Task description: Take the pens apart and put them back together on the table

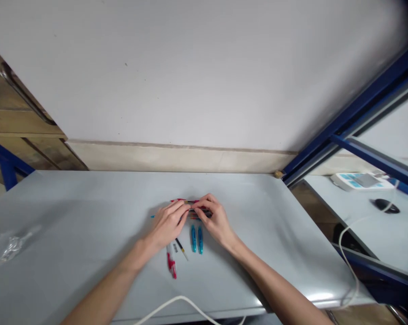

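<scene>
My left hand (170, 220) and my right hand (215, 217) meet above the grey table, fingertips bent together in a pinch. Whatever is between them is too small and covered to name. Beneath and around the fingers lie several thin pen parts (194, 215), dark, red and blue, partly hidden by the hands. Two translucent blue pen barrels (197, 239) rest side by side just below my right hand. A pink-red pen piece (171, 263) and a dark pen refill with a metal tip (181, 248) lie below my left hand, along with a small grey piece (175, 248).
Crumpled clear plastic (13, 247) lies at the table's left. A white cable (181, 298) curves over the front edge. On the right, beyond a blue metal frame (353, 108), another surface carries a black mouse (387, 206) and a white-blue device (361, 180). A wall rises behind.
</scene>
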A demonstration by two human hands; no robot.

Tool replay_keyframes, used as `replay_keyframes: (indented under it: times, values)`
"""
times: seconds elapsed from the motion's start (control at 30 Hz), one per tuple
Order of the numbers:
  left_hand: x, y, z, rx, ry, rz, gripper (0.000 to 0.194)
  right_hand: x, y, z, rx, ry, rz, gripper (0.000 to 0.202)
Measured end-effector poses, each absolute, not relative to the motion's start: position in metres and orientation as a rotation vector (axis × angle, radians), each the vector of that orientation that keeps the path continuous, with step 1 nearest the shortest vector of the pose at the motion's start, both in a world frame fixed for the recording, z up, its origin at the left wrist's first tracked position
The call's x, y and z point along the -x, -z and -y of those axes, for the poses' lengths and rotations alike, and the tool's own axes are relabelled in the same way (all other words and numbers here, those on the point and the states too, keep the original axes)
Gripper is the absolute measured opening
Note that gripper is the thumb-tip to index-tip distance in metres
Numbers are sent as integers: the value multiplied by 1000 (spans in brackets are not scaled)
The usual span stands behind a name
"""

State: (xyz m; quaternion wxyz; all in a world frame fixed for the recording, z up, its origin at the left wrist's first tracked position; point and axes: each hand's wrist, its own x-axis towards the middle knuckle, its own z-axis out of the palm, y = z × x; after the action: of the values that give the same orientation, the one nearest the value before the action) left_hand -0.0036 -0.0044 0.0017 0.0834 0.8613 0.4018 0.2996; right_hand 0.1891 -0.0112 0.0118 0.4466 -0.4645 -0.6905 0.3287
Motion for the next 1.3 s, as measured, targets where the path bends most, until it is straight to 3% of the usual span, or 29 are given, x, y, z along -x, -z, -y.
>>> replay_keyframes:
  times: [0.2,0.37,0.57,0.63,0.8,1.07,1.3]
  values:
    - [4,-4,5,-2582,-834,-1265,23,-191,-13,13,1145,-841,1690,12]
    - [4,0,5,-2595,-892,-1332,27,-208,-19,54,1182,-760,1790,28]
    - [2,4,5,-2603,-896,-1312,24,-221,-12,90,1155,-832,2135,75]
    - [1,3,6,-2595,-904,-1305,24,-219,-10,88,1162,-791,2151,68]
    - [2,2,4,-2544,-911,-1343,22,-217,-7,79,1177,-727,2148,29]
    - [8,9,-3,-2477,-994,-1380,20,-215,-3,78,1242,-706,1936,26]
    - [13,5,-5,-2447,-974,-1329,23,-198,-12,12,1188,-577,1672,15]
